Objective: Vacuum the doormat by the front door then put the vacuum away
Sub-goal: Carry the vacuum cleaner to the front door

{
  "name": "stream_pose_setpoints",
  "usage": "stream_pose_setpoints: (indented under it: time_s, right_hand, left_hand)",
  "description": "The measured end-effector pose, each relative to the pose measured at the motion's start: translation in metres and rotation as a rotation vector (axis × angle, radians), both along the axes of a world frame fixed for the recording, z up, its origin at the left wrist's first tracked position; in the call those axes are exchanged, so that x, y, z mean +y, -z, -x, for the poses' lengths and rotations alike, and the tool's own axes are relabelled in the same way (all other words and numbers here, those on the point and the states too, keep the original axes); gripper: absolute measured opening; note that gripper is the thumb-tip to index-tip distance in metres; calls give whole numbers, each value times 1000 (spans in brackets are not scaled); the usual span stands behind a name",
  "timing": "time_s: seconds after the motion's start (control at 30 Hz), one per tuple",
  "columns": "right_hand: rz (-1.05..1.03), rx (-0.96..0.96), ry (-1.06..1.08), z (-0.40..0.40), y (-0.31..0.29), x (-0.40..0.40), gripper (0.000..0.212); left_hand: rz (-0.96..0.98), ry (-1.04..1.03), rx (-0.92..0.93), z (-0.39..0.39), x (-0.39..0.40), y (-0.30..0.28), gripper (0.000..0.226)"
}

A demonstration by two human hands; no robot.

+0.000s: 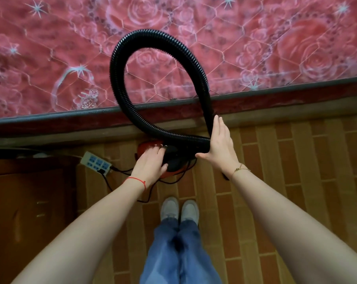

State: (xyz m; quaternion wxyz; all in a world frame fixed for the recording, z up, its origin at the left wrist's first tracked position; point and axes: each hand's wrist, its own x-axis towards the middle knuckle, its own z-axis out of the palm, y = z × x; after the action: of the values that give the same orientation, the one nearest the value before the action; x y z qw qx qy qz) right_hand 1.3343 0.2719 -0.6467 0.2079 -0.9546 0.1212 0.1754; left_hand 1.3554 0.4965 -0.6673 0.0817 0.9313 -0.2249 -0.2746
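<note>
Rose-patterned mattress (red) above wood-plank floor.

Black ribbed hose by my right fingers, red-and-black vacuum body under my left ones. Beyond them, pink-red rose-print mattress; brown brick-pattern floor below, white-and-blue power strip to their left.

One red vacuum cleaner with one black corrugated hose, one power strip, one rose-patterned mattress, two hands, two white shoes.
</note>
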Motion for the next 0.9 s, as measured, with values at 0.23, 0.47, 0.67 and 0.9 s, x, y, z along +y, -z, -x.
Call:
stream_pose_setpoints:
  time_s: [0.23, 0.47, 0.67, 0.9]
  right_hand:
    - [-71, -57, 47, -24, 46, -4, 133]
    - [-152, -215, 121, -36, 75, -16, 98]
    - [-294, -133, 277, -49, 87, -25, 80]
    - [-309, -165, 229, -45, 85, -28, 52]
  left_hand:
    - [-31, 3, 92, -13, -7, 51, 64]
    - [-161, 55, 141, -14, -23, 87, 65]
    - [-140, -6, 187, -13, -30, 110, 56]
    - [-136, 5, 282, -12, -29, 119, 50]
